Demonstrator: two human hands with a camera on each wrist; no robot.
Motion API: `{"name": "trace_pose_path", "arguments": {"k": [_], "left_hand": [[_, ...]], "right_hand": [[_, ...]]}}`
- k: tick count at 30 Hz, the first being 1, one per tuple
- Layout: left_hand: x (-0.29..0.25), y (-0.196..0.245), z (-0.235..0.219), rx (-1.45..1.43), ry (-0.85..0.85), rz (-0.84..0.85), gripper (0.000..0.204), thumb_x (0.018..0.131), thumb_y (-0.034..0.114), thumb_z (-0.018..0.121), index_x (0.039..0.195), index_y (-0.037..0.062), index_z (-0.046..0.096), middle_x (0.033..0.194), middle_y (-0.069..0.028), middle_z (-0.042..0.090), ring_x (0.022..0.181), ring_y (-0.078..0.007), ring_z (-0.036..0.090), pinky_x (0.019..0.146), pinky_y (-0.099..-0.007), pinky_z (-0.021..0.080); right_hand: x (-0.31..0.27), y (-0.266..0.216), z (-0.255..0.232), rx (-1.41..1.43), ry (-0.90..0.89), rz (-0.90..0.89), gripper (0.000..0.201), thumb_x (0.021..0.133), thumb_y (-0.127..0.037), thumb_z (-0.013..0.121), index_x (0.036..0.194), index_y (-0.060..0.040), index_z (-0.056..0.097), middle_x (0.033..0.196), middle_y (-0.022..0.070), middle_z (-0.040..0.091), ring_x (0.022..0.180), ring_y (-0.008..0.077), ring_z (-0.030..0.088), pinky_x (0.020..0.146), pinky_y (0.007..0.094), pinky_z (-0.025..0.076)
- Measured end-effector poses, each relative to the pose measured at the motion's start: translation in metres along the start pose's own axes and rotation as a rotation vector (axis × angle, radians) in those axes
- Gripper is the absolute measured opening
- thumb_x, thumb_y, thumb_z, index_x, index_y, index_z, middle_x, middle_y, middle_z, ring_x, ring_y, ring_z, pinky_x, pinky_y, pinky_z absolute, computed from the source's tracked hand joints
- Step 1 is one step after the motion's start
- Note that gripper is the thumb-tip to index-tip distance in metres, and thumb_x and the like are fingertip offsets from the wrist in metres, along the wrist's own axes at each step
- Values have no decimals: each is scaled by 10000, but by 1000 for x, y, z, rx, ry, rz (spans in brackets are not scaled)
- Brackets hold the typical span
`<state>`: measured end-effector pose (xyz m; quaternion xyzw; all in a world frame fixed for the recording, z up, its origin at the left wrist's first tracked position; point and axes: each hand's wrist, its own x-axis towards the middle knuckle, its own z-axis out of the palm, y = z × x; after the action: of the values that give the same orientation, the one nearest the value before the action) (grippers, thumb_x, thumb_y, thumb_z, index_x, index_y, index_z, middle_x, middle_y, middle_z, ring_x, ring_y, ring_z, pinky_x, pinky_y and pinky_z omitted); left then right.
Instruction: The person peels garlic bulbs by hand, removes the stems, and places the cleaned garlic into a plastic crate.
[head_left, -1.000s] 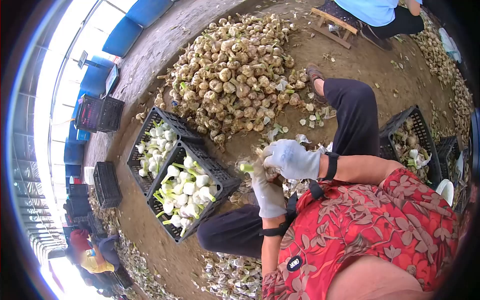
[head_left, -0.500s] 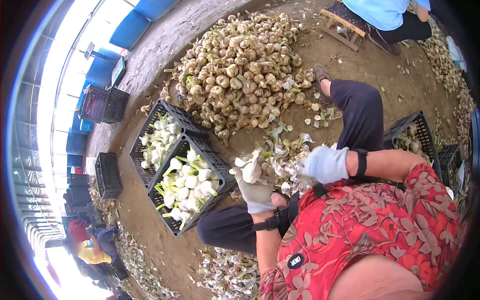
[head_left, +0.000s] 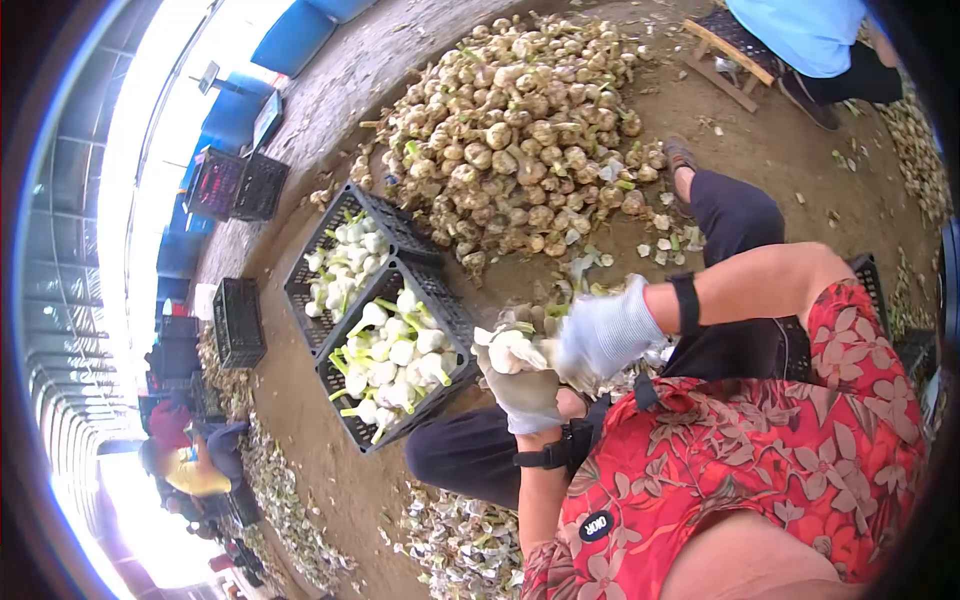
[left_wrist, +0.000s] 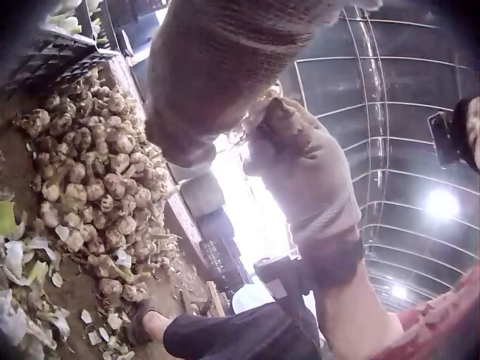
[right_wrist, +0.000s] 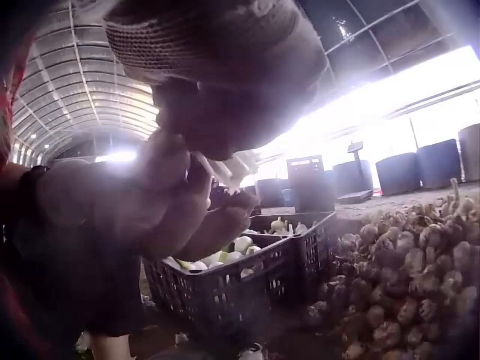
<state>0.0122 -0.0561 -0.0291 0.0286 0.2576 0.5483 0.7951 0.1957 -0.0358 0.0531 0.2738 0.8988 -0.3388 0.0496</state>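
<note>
A white garlic bulb [head_left: 512,350] rests in my gloved left hand [head_left: 522,392], its thumb and fingers curled about it. At the bulb's right side, the curled fingers of my gloved right hand [head_left: 608,332] pinch at its outer skin; their tips are blurred in the head view. In the left wrist view the right hand [left_wrist: 304,161] comes up close against the left hand [left_wrist: 225,67]. A pale piece of the garlic bulb [right_wrist: 231,169] shows between both hands in the right wrist view; the rest is hidden by the gloves.
Two black crates [head_left: 455,312] of trimmed white garlic [head_left: 392,350] stand left of my hands. Beyond them rises a large heap of unpeeled garlic [head_left: 510,140]. Peeled skins [head_left: 465,545] litter the ground by my knee. Another person [head_left: 800,35] sits at the far right.
My right hand moved off the garlic bulb to the right, then came back against it. The left hand kept hold of a bulb, whose green stem earlier pointed left. The head view has shifted.
</note>
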Motion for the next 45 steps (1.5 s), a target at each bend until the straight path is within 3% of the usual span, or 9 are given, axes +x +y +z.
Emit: {"name": "trace_pose_path", "arguments": {"k": [4,7,13,20,24,29,35,39,45], "left_hand": [[5,6,0,11,-26,47,304,917,237,571,1137,32,529,1046,-96,631,936,-225,630,904,-362,495],[10,-5,0,1301,16,608,379,897,195,605,1214,39,468,1106,-88,620,977,-223,624,924,-369,490],[33,-20,17,451,117,125,386,875,249,585,1211,82,491,1207,-77,569,1105,-205,559,944,-375,465],[68,10,-27,-203,-121,68,403,908,319,576,1195,38,536,1130,-74,611,1026,-238,601,924,-427,481],[48,-5,2,1487,-1,698,483,930,444,535,1251,84,519,1179,-69,605,1001,-244,622,890,-422,494],[48,-8,24,213,7,-64,556,940,581,420,1240,133,553,1191,-58,615,1116,-229,570,956,-429,443],[45,-7,18,-109,-12,55,502,975,458,386,1310,106,511,1376,-158,476,1266,-331,438,1069,-486,348],[38,7,11,-28,-280,134,419,940,443,463,1273,235,608,1473,-121,392,1351,-348,350,1105,-550,276],[38,3,9,531,-215,421,550,931,239,527,1447,143,360,1462,-145,395,1322,-317,393,1099,-453,328]], "right_hand": [[-11,4,5,97,-190,-104,341,740,-352,681,957,-88,674,901,141,678,880,313,661,734,414,515],[7,43,3,-34,504,102,342,713,-278,718,960,-58,630,905,145,638,813,332,662,634,425,535],[28,60,7,122,835,-15,219,716,-129,651,932,-90,646,868,120,634,808,316,661,620,410,522],[17,35,17,403,131,-204,247,716,-268,692,919,-128,702,749,120,670,715,341,653,621,424,507],[18,56,-12,357,514,203,307,748,-326,691,932,-80,696,863,179,670,885,339,657,747,423,518],[35,73,-12,369,683,109,306,755,-302,680,957,-74,699,922,161,664,894,328,651,748,409,512],[32,77,-25,1201,358,89,150,783,-136,722,884,-27,707,776,85,671,740,139,634,639,304,493],[17,60,-41,22,170,167,298,735,-149,676,1028,-98,670,840,114,674,781,275,671,615,383,516],[26,56,-17,331,723,19,383,707,-211,732,1075,-123,671,960,112,665,901,315,652,762,373,523]]}}
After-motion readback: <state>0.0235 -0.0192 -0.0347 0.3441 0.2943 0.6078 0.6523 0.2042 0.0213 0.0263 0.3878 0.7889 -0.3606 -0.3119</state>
